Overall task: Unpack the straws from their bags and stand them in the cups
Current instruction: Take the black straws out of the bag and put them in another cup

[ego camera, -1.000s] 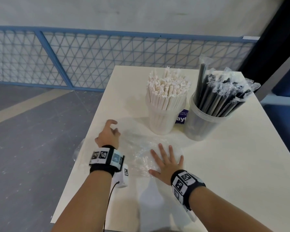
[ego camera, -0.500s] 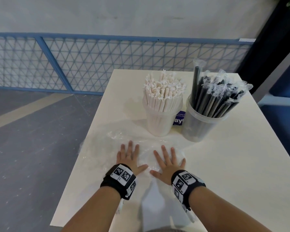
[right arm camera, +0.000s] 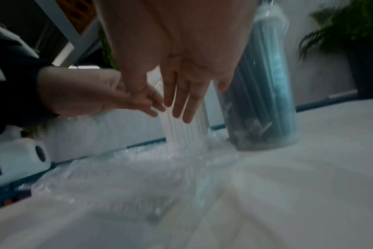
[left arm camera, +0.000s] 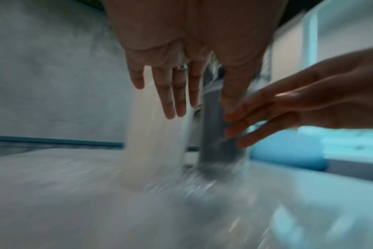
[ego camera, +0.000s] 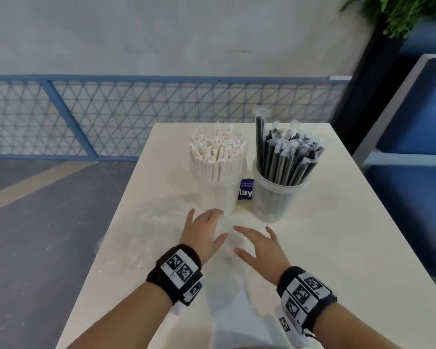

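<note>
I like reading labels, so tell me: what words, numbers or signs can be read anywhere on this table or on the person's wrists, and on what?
"lay": large white letters, cut off, on the small purple card between the two clear plastic cups.
Small white print above it: too blurred to read.
Black-and-white square code tags on the black wristbands: patterns, no readable words.

light: soft, even | head: sharp, edges bowed | wrists: dim, bluish, motion-blurred

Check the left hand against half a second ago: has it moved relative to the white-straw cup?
Yes. The left hand has moved forward toward the white-straw cup; its fingertips now reach near the cup's base, over the clear bag.
</note>
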Available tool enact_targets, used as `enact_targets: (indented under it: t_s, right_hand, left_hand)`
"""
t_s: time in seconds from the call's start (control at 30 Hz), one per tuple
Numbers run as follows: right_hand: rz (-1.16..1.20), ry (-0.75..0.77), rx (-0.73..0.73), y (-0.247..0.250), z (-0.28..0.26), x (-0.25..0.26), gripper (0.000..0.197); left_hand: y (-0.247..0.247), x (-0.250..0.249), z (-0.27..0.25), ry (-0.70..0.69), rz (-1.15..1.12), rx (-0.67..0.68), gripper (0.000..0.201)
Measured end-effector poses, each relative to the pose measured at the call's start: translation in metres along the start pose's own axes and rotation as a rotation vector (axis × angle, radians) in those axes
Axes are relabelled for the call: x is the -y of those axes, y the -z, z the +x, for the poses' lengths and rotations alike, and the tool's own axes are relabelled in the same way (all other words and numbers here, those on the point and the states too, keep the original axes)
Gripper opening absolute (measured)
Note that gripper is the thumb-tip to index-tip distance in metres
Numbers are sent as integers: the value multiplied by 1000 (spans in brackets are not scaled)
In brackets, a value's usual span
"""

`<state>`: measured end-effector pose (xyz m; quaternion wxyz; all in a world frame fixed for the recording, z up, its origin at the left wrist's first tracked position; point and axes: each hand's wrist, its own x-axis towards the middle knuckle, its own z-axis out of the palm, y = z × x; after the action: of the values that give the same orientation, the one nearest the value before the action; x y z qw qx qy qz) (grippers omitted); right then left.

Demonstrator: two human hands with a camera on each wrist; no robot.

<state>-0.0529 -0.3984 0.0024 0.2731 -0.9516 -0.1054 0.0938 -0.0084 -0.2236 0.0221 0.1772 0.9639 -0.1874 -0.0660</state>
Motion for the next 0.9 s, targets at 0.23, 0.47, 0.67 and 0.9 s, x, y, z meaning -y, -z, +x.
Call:
enact_targets:
  t_s: [0.23, 0.47, 0.67, 0.9]
  right_hand:
    - [330, 5, -938, 83, -3, -18, 57]
    - [598, -31, -508, 152, 47, -55, 104]
    - [598, 9, -224, 171, 77, -79, 110]
    - [646, -39, -374, 156, 87, -67, 90]
  left_hand:
    - [49, -75, 54, -110, -587, -111, 102]
    - [62, -101, 126, 16, -739, 19, 126]
    - [63, -98, 150, -44, -751, 146, 126]
    - [35, -92, 160, -19, -757, -41, 101]
